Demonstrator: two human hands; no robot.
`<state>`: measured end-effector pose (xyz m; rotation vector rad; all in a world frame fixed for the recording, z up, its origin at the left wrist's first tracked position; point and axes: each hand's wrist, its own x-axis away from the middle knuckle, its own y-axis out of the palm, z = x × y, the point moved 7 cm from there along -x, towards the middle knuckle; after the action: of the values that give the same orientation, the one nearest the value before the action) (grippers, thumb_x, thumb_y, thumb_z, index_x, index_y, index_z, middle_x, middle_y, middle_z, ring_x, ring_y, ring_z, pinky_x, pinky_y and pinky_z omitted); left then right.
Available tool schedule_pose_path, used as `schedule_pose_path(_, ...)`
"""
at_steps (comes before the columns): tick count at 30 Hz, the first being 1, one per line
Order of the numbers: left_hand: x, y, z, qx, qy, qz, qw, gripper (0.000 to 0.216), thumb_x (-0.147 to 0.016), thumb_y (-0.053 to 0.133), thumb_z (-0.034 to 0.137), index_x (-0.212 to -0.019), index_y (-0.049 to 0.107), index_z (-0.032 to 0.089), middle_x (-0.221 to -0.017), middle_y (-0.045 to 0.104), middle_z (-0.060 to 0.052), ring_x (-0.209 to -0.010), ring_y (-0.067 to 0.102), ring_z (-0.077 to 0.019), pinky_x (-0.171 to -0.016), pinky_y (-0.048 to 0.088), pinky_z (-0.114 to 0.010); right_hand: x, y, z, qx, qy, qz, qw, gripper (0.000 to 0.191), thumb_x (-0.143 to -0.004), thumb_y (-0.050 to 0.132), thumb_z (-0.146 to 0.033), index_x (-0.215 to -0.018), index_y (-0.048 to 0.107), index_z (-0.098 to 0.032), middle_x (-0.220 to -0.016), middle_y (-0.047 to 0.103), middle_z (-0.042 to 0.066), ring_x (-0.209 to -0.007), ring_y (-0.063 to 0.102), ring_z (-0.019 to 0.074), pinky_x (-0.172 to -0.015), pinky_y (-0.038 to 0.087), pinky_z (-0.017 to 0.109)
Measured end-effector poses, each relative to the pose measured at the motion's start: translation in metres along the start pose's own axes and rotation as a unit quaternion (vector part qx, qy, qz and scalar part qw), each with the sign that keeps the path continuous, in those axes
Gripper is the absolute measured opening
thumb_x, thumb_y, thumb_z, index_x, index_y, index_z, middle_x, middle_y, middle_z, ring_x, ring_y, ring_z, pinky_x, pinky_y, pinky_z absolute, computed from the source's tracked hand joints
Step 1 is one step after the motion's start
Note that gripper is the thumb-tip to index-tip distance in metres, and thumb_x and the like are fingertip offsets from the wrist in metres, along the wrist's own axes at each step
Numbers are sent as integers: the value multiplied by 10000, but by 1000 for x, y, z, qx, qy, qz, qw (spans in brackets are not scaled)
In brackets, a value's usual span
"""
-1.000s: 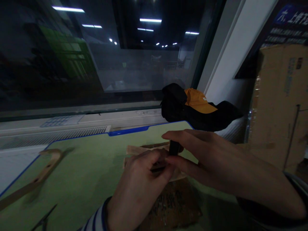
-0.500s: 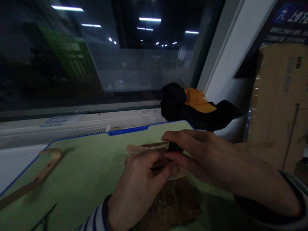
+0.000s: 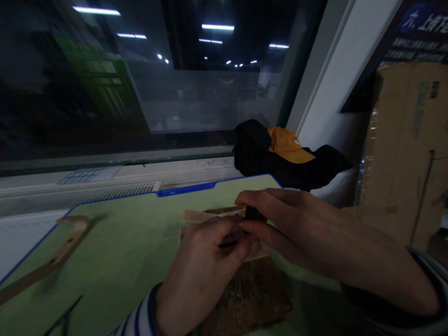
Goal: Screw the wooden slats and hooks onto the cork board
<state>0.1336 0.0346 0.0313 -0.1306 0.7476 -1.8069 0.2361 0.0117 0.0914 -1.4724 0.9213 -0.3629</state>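
Observation:
My right hand [image 3: 292,221] pinches a small black block-like piece [image 3: 251,213] between thumb and fingers. Close against it, my left hand [image 3: 206,263] has its thumb and index finger pressed together near the lower end of that piece; what they grip is hidden. Under both hands lie pale tan, wood-like strips [image 3: 196,216], mostly covered by my fingers. Nearer to me is a brown, shiny, tape-like slab [image 3: 254,298] with dark written characters, partly behind my left wrist.
A green board [image 3: 140,242] with a blue rim carries a curved wooden handle-like piece [image 3: 72,238] and a thin black tool [image 3: 65,317] at left. Beyond are a window, a black cloth [image 3: 252,149] with an orange cap [image 3: 289,145], and a large cardboard box [image 3: 406,158] at right.
Both hands keep nearly the same place and grip. The view has shifted very slightly, and the writing on the brown slab shows more sharply.

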Motion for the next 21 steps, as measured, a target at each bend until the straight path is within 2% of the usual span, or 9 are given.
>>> schedule_pose_path(4, 1, 2, 0, 8, 2, -10, 1000, 125, -803, 619, 175, -862, 695, 256, -847, 727, 49, -746, 663, -132, -686, 487, -232, 0, 0, 1, 5, 2, -2, 1000, 196, -952, 425, -280, -1089, 503, -165, -838, 609, 19, -674, 586, 131, -571, 440, 240)
schedule_pose_path(10, 1, 2, -1, -8, 2, -13, 1000, 77, -819, 612, 207, -817, 681, 242, -822, 720, 49, -756, 666, -136, -678, 491, -233, 0, 2, 1, 2, 4, -11, 1000, 186, -947, 435, -259, -1100, 493, -171, -841, 606, 15, -687, 581, 134, -590, 440, 246)
schedule_pose_path(16, -1, 1, 3, -2, 12, -7, 1000, 111, -805, 617, 168, -824, 683, 256, -861, 722, 58, -791, 666, -124, -708, 492, -219, 0, 2, 1, 5, 5, -7, 1000, 199, -954, 420, -290, -1103, 488, -177, -851, 609, 18, -692, 591, 133, -588, 440, 242)
schedule_pose_path(21, 1, 4, -1, 4, -2, -18, 1000, 95, -819, 607, 200, -832, 681, 257, -817, 718, 55, -748, 662, -128, -677, 490, -225, 1, 1, 0, -1, 9, -16, 1000, 174, -951, 428, -271, -1079, 498, -176, -833, 605, 13, -687, 585, 130, -591, 437, 240)
